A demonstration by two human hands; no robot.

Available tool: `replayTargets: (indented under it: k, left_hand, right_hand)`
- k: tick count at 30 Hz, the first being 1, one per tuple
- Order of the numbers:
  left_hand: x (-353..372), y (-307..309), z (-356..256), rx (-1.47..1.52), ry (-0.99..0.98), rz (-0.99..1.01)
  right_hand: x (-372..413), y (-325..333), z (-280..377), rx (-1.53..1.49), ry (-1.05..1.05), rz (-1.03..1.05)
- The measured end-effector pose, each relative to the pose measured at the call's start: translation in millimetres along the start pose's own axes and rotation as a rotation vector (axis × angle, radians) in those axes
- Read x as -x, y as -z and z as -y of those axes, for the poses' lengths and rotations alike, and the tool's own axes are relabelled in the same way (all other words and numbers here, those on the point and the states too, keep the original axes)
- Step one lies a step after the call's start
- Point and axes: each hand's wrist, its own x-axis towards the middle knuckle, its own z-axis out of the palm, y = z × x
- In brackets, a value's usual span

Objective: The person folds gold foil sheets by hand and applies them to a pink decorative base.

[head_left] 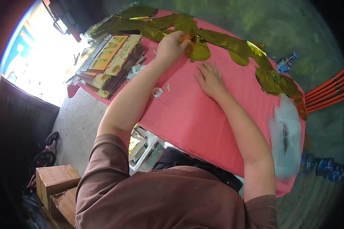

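Observation:
My left hand (171,48) reaches to the far side of the pink-covered table (195,114). Its fingers are closed at a flat gold foil balloon (200,50), with an orange tint on the shiny film by the fingertips. Below it, my right hand (211,81) rests palm down on the pink cover, fingers extended and holding nothing. More uninflated gold foil (233,42) stretches along the far edge to the right. A small white ribbon roll (156,92) and a pale little tab (168,87) lie left of my right hand.
Stacked printed cards (116,63) sit at the table's left end, beside a white bundle (135,71). Clear plastic bags (286,133) lie at the right edge. A water bottle (286,63) is beyond the table. Cardboard boxes (57,179) stand on the floor at lower left.

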Motion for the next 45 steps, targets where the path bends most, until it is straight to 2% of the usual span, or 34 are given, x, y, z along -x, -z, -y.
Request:
replayTargets:
  k: [1,3,5,6,8,9,10,11,12,15,16,17,18,19,22,24,26,27,28,30,32,33,35,37,39,40,45]
  left_hand:
    - [2.9,4.4,-12.4,-0.001,0.001,-0.003]
    - [12.4,9.4,-37.6,-0.004,-0.489,0.069]
    - [34.1,12.8,-72.3,0.088,-0.662,0.163]
    - [46.3,8.9,-83.5,0.092,-0.731,0.205]
    - [73.3,6.1,-104.2,0.033,-0.865,0.325]
    - [86.1,6.2,-112.9,-0.033,-0.926,0.402]
    - [95.4,3.6,-118.9,-0.032,-0.924,0.400]
    - [103.9,-0.5,-123.5,0.101,-0.989,0.436]
    - [112.2,-4.0,-127.8,0.234,-1.052,0.469]
    - [137.8,-8.7,-139.8,0.266,-1.078,0.568]
    - [142.2,-3.0,-144.0,0.264,-1.076,0.568]
    - [146.4,2.5,-147.9,0.399,-1.003,0.704]
    - [148.4,7.7,-151.0,0.534,-0.923,0.838]
    - [148.2,12.8,-152.5,0.534,-0.924,0.841]
    - [143.3,25.9,-145.3,0.541,-0.919,0.774]
    - [132.1,33.9,-130.6,0.315,-0.787,0.600]
    - [125.1,50.1,-110.6,0.098,-0.587,0.625]
    - [125.1,55.5,-98.6,0.028,-0.573,0.528]
    - [125.0,60.6,-86.3,-0.041,-0.560,0.434]
    - [117.1,77.8,-61.7,-0.143,-0.499,0.366]
    - [111.9,97.4,-45.6,-0.269,-0.215,0.314]
    - [112.5,107.2,-34.5,-0.277,-0.212,0.311]
    - [118.2,116.4,-14.4,-0.371,-0.174,0.445]
    - [126.2,109.2,-11.3,-0.394,-0.159,0.396]
    - [128.2,108.5,-10.3,-0.417,-0.144,0.345]
    - [126.6,109.2,-9.3,-0.375,-0.080,0.391]
    - [124.2,115.7,-9.4,-0.285,0.053,0.471]
  right_hand:
    - [2.6,-10.3,-12.3,0.019,0.045,-0.002]
    - [1.1,-7.3,-26.2,0.039,0.098,0.001]
    - [0.5,11.8,-34.6,-0.721,-0.220,0.030]
    - [3.1,15.5,-44.7,-0.717,-0.220,0.034]
    - [7.9,23.5,-61.4,-0.998,-0.535,-0.110]
    - [10.2,32.4,-66.9,-0.994,-0.534,-0.108]
    - [10.3,50.2,-61.6,-1.170,-0.640,-0.031]
    - [12.1,62.4,-63.2,-1.345,-0.747,0.049]
    - [23.3,51.4,-94.4,-0.806,-0.618,0.082]
    - [44.5,93.5,-35.7,-0.891,-0.723,0.179]
    - [49.0,102.6,-37.5,-0.813,-0.812,0.271]
    - [56.4,106.6,-36.4,-0.815,-0.812,0.270]
    - [64.3,111.0,-34.8,-0.627,-0.712,0.206]
    - [70.1,115.0,-34.6,-0.439,-0.613,0.142]
    - [78.6,131.9,-54.4,-0.511,-0.687,0.219]
    - [84.1,137.8,-59.5,-0.465,-0.644,0.217]
    - [87.2,139.6,-56.5,-0.067,-0.411,0.148]
    - [86.8,147.7,-44.8,0.006,-0.611,0.282]
    - [86.7,148.5,-36.4,0.002,-0.613,0.279]
    - [90.6,147.4,-25.3,0.427,-0.445,0.253]
    - [92.5,147.9,-10.4,0.441,-0.372,0.261]
    - [91.9,146.6,-3.9,0.462,-0.296,0.263]
    - [96.9,137.4,7.9,0.385,-0.234,0.293]
    - [102.9,123.8,13.3,0.262,-0.148,0.332]
    - [112.1,112.4,17.4,0.173,-0.158,0.384]
    - [115.0,110.5,19.6,0.088,-0.171,0.437]
    - [124.3,124.9,17.4,0.099,-0.178,0.487]
